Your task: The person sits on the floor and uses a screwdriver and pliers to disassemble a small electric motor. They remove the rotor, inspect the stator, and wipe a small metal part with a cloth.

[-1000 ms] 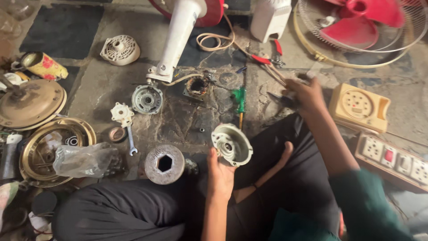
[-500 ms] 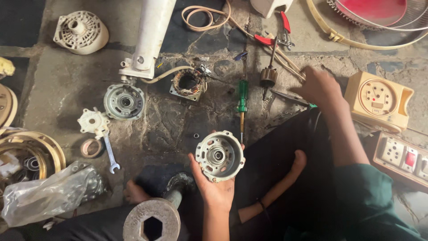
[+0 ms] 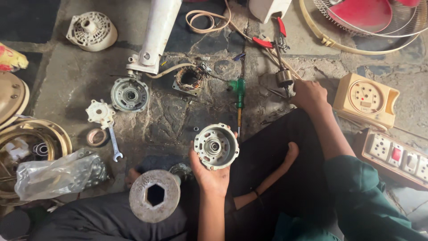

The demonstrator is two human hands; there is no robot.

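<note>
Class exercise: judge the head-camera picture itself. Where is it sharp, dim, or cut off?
Head view: the round motor housing in the left hand is sharp and evenly lit; the right hand looks slightly soft; the lower corners fall dim; the red fan is cropped.

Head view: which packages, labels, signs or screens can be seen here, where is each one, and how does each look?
Clear plastic bag: lower left on the floor, crumpled, with dark metal parts inside.
Yellow and red wrapper: left edge, crumpled, only partly in view.
Round dial face on the cream socket box: right side, beside the right hand, pale with small marks and a red dot.
No screens or signs are in view.
</note>
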